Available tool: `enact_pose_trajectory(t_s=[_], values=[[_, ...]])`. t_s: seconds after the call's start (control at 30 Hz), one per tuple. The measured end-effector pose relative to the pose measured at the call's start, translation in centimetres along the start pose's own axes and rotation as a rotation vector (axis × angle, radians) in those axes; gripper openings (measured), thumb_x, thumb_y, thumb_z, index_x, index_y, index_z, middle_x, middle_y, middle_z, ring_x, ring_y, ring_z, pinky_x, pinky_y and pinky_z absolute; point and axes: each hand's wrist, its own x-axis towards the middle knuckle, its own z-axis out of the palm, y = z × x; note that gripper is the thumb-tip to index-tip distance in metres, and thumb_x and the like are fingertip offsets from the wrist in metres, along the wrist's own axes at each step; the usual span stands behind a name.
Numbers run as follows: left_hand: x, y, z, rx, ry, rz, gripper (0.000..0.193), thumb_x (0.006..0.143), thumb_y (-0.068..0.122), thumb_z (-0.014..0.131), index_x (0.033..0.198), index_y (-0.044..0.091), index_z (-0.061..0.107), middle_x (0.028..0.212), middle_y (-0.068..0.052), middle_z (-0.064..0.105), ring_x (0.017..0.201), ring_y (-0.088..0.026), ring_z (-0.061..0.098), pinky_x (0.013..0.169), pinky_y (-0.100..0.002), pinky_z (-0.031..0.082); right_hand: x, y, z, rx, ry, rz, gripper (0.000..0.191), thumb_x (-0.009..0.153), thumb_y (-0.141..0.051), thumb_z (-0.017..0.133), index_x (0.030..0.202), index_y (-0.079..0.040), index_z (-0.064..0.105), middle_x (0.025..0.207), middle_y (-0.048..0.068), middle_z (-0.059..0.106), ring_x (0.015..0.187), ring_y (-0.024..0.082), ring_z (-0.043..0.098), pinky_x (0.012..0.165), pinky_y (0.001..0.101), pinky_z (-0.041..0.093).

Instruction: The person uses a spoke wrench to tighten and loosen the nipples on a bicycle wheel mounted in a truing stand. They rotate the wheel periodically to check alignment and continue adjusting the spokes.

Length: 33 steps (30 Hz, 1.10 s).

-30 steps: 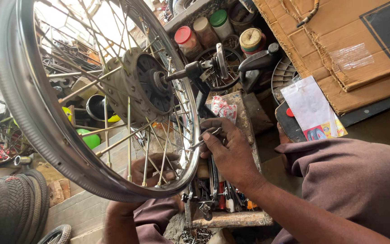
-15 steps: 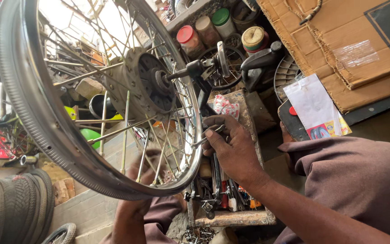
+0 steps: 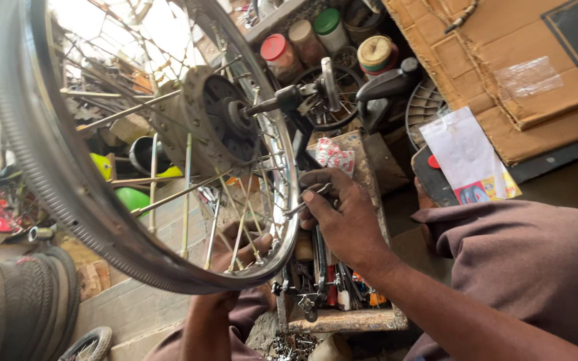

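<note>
A spoked metal wheel rim (image 3: 55, 194) with a dark hub (image 3: 225, 124) stands upright on an axle stand. My right hand (image 3: 342, 217) grips a small metal spoke tool (image 3: 306, 200) pressed against the rim's right edge. My left hand (image 3: 239, 244) reaches from below behind the rim, its fingers among the lower spokes (image 3: 185, 190) near the rim. Whether it grasps a spoke is unclear.
A wooden tool tray (image 3: 349, 321) with several hand tools sits under the wheel. Jars with coloured lids (image 3: 302, 40) line a shelf behind. Cardboard (image 3: 503, 60) leans at right. Old tyres (image 3: 25, 307) lie at lower left.
The wheel has turned a little, its spokes shifting. My right hand stays at the rim's edge with the tool; my left hand has risen slightly behind the spokes.
</note>
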Motion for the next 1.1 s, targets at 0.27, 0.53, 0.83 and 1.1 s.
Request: enact_pose_trajectory(t_s=[0.27, 0.53, 0.83, 1.1], values=[[0.7, -0.8, -1.1, -0.137, -0.297, -0.001, 0.044, 0.089, 0.025, 0.076, 0.119, -0.007, 0.071, 0.093, -0.012, 0.077, 0.068, -0.01, 0.072, 0.058, -0.021, 0.057, 0.2, 0.3, -0.1, 0.027, -0.015, 0.033, 0.02, 0.098, -0.013, 0.061, 0.116, -0.005, 0.064, 0.083, 0.005, 0.071, 0.071, 0.009, 0.07, 0.066, 0.0257, 0.062], [0.9, 1.1, 0.1, 0.089, -0.233, -0.012, 0.043, 0.083, 0.023, 0.078, 0.115, -0.005, 0.073, 0.086, -0.011, 0.078, 0.067, -0.012, 0.072, 0.056, -0.023, 0.056, 0.1, 0.4, 0.0, 0.003, -0.031, 0.013, 0.022, 0.098, -0.013, 0.061, 0.118, -0.004, 0.064, 0.087, 0.005, 0.071, 0.072, 0.01, 0.071, 0.066, 0.0262, 0.063], [0.7, -1.1, -0.1, -0.093, -0.129, -0.034, 0.039, 0.087, 0.026, 0.078, 0.11, -0.006, 0.073, 0.087, -0.012, 0.076, 0.069, -0.016, 0.07, 0.059, -0.026, 0.054, -1.1, 0.6, 1.2, -0.206, -0.054, 0.023, 0.026, 0.097, -0.017, 0.061, 0.122, -0.01, 0.063, 0.096, 0.005, 0.071, 0.076, 0.014, 0.074, 0.065, 0.0269, 0.063], [-1.7, -6.7, 1.2, -0.077, 0.017, 0.218, 0.054, 0.093, 0.029, 0.067, 0.135, -0.002, 0.054, 0.118, -0.016, 0.073, 0.106, -0.021, 0.074, 0.093, -0.032, 0.058, -2.7, 2.9, 2.5, -0.067, -0.126, -0.063, 0.018, 0.102, -0.015, 0.056, 0.117, -0.007, 0.061, 0.1, 0.007, 0.068, 0.087, 0.014, 0.074, 0.073, 0.0283, 0.069]])
